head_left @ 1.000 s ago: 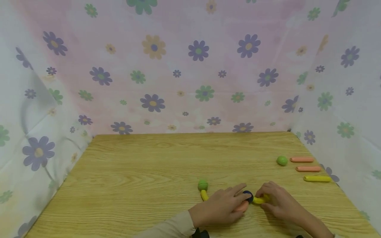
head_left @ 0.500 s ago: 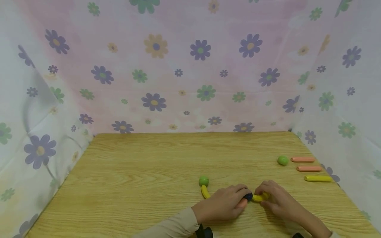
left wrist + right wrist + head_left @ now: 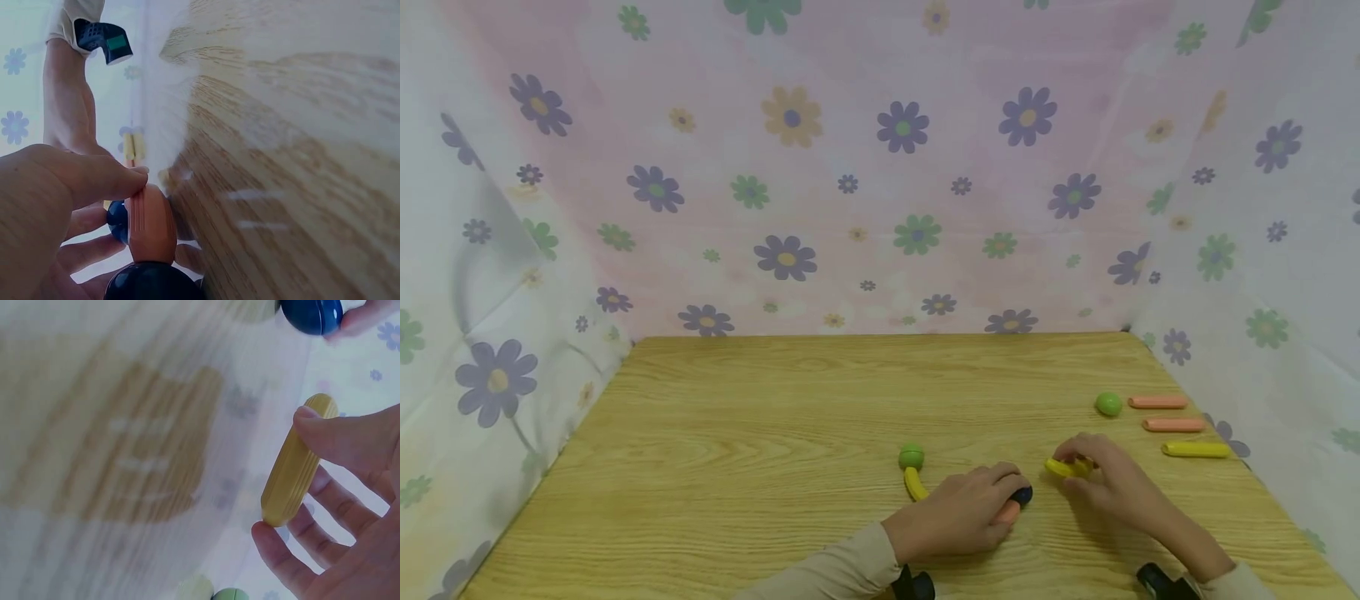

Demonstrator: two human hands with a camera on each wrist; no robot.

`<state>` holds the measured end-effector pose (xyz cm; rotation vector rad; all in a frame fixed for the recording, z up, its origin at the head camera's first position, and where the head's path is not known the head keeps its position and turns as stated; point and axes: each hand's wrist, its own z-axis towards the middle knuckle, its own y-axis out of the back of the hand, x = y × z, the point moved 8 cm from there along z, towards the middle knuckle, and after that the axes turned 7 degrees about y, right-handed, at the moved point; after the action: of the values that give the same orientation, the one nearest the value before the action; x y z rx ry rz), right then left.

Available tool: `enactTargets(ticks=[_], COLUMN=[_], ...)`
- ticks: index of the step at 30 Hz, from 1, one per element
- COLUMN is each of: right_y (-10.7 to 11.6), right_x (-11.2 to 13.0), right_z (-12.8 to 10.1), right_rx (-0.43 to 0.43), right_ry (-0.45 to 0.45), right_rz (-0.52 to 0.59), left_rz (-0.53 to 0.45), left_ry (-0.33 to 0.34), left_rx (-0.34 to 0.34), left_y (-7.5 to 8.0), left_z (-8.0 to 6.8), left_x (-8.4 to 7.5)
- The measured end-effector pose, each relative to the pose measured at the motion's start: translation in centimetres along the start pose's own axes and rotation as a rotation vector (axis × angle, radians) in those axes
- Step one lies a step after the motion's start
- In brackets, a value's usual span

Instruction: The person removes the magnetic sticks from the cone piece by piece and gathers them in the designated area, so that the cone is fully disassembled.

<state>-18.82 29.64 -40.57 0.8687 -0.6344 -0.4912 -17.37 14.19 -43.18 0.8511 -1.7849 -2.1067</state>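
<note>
The right hand [image 3: 1108,483] has moved farther back, taking the short yellow piece [image 3: 297,465] away from the dark blue ball [image 3: 1023,495]; thumb and fingers pinch that piece. The left hand [image 3: 958,512] grips an orange piece [image 3: 150,225] beside that ball. From under it, a curved yellow piece [image 3: 915,484] reaches a grooved green ball [image 3: 912,457]. Farther right on the tabletop [image 3: 775,417] lie a plain green ball [image 3: 1108,404], two orange sticks [image 3: 1174,425] and a yellow stick [image 3: 1196,450].

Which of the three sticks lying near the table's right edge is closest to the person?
The unheld yellow stick, frontmost; the two orange sticks lie farther back.
</note>
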Motion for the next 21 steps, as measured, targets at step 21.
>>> enactTargets(ticks=[21], right_y=[0.0], right_x=[-5.4], right_z=[1.1], right_rx=[0.077], right_ry=[-0.138], right_rz=[-0.079], left_rz=[-0.014], left_ry=[-0.005], left_rx=[0.001], left_y=[0.1], left_z=[0.0], left_x=[-0.3])
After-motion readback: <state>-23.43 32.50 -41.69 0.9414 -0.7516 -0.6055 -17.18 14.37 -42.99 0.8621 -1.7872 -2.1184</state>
